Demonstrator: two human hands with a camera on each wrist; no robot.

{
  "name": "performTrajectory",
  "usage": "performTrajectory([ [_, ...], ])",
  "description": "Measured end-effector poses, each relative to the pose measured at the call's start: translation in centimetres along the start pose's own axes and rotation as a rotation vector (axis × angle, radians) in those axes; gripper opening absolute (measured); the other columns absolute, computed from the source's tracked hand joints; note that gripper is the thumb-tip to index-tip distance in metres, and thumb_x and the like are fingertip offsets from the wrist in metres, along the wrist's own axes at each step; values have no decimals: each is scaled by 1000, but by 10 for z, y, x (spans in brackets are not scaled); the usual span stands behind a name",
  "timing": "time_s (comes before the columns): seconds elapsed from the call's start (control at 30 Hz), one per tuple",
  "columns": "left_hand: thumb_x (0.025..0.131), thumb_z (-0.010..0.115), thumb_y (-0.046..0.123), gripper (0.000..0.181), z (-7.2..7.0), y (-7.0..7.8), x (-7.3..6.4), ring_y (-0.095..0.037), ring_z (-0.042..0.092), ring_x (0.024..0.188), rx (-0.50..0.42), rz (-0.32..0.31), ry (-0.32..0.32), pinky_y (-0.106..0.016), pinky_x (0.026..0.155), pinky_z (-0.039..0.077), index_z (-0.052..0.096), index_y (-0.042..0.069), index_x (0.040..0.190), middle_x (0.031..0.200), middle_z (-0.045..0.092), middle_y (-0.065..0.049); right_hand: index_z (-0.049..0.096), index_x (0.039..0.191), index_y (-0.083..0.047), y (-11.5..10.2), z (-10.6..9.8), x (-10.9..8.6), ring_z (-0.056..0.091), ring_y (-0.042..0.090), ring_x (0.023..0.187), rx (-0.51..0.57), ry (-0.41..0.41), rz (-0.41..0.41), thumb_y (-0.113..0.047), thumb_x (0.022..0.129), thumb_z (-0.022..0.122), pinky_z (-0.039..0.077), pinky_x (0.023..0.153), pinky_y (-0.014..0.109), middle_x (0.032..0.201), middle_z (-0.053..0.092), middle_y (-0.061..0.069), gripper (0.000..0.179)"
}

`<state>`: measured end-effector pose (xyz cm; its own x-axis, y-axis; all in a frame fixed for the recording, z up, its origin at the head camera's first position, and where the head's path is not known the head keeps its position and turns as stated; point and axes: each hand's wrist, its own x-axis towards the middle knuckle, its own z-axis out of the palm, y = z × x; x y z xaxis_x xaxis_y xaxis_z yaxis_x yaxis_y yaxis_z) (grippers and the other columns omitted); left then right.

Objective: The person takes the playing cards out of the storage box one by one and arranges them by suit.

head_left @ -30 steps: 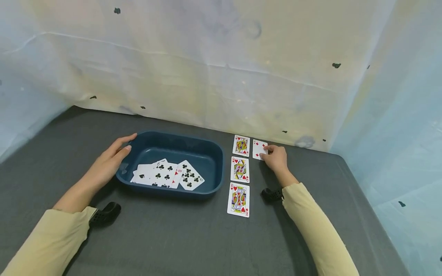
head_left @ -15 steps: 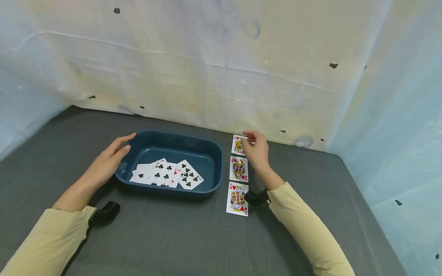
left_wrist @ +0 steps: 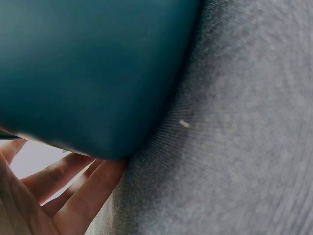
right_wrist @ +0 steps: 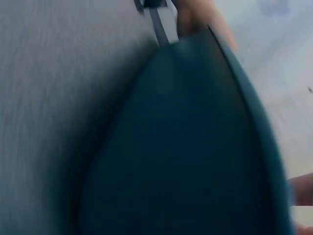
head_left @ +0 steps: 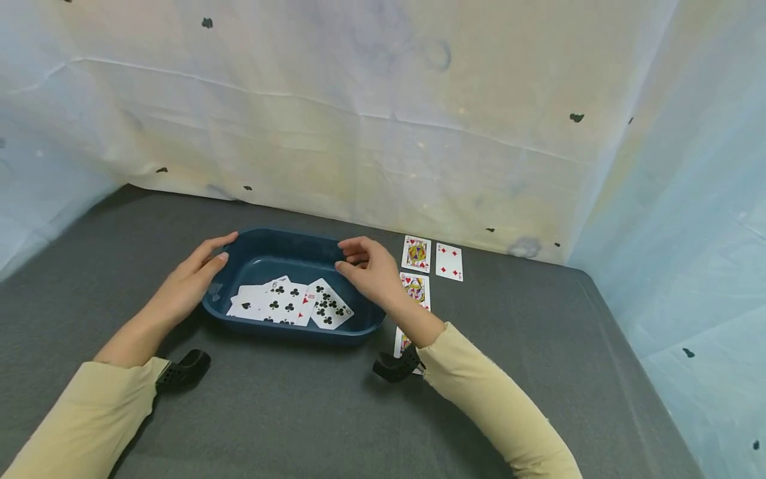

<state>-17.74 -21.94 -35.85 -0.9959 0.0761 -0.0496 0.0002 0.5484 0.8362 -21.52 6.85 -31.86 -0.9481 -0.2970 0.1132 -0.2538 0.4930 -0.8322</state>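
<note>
A dark blue plastic bin [head_left: 263, 327] stands on the table with several loose playing cards [head_left: 284, 305] in it, among them clubs, a spade and a red card. My left hand [head_left: 185, 283] rests at the bin's left end; its straight fingers [left_wrist: 93, 196] touch the outside wall in the left wrist view. Over the bin's right end hovers my right hand [head_left: 371, 273], fingers loosely bent and holding nothing. Right of the bin lie the jack of hearts [head_left: 416, 253], the queen of hearts [head_left: 417, 286] and the king of hearts [head_left: 402, 340], the last two partly behind my right arm.
A four of diamonds [head_left: 449, 261] lies right of the jack. The grey table [head_left: 287, 412] meets a pale hanging sheet [head_left: 311, 146] close behind the cards, with another sheet [head_left: 712, 286] along the right side.
My right hand has let go of the four of diamonds beside the jack and moved left, across the column of hearts, to above the bin. My left hand has stayed at the bin.
</note>
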Motion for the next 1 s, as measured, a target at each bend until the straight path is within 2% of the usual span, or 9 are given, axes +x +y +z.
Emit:
performTrajectory([
  [0.17, 104, 24, 45, 56, 1, 1, 1, -54, 11, 140, -3, 17, -9, -75, 100, 16, 13, 24, 155, 160, 4, -22, 59, 126, -5, -5, 20, -1, 59, 25, 107, -82, -171, 37, -14, 87, 69, 50, 88, 31, 119, 62, 14, 41],
  [0.37, 104, 24, 47, 57, 2, 1, 1, -54, 11, 140, -4, 23, -16, -75, 101, 15, 13, 25, 155, 160, 5, -21, 53, 134, -10, -4, 33, -2, 58, 23, 109, -257, -348, 65, -21, 79, 79, 49, 87, 30, 121, 60, 10, 61],
  [0.53, 104, 24, 47, 57, 3, 2, 2, -54, 11, 140, -1, 18, -13, -75, 101, 15, 13, 26, 155, 160, 5, -20, 50, 138, -15, -4, 41, -3, 53, 20, 108, -466, -394, 29, -30, 75, 83, 46, 88, 28, 121, 55, 7, 74],
  [0.7, 104, 24, 46, 57, 2, 2, 2, -54, 12, 140, 0, 13, -6, -75, 101, 16, 13, 25, 155, 160, 5, -20, 50, 137, -14, -7, 46, -2, 53, 21, 108, -584, -406, -8, -33, 76, 82, 44, 93, 30, 115, 59, 6, 72],
  [0.73, 104, 23, 46, 57, 2, 2, 2, -54, 12, 140, 2, 11, -6, -75, 101, 16, 12, 25, 155, 160, 5, -21, 50, 136, -13, -7, 46, -2, 54, 21, 109, -581, -405, 0, -33, 75, 82, 44, 94, 31, 115, 60, 6, 72],
  [0.8, 104, 23, 46, 57, 2, 3, 2, -55, 12, 139, 5, 9, -4, -75, 100, 16, 12, 25, 155, 160, 5, -21, 51, 135, -13, -7, 46, -1, 55, 19, 104, -550, -387, 28, -32, 76, 82, 46, 88, 29, 112, 61, 6, 70],
  [0.9, 104, 23, 45, 56, 2, 3, 2, -54, 13, 139, 9, 5, -6, -75, 101, 17, 12, 25, 156, 160, 6, -22, 50, 134, -10, -7, 43, -2, 57, 16, 84, -430, -322, 60, -25, 80, 79, 46, 72, 25, 99, 62, 5, 63],
  [1.0, 104, 23, 45, 56, 2, 2, 2, -54, 13, 139, 8, 9, -9, -75, 101, 17, 12, 24, 156, 159, 6, -22, 51, 132, -9, -6, 39, -4, 48, 11, 64, -300, -226, 42, -14, 84, 73, 39, 58, 21, 81, 57, 3, 53],
])
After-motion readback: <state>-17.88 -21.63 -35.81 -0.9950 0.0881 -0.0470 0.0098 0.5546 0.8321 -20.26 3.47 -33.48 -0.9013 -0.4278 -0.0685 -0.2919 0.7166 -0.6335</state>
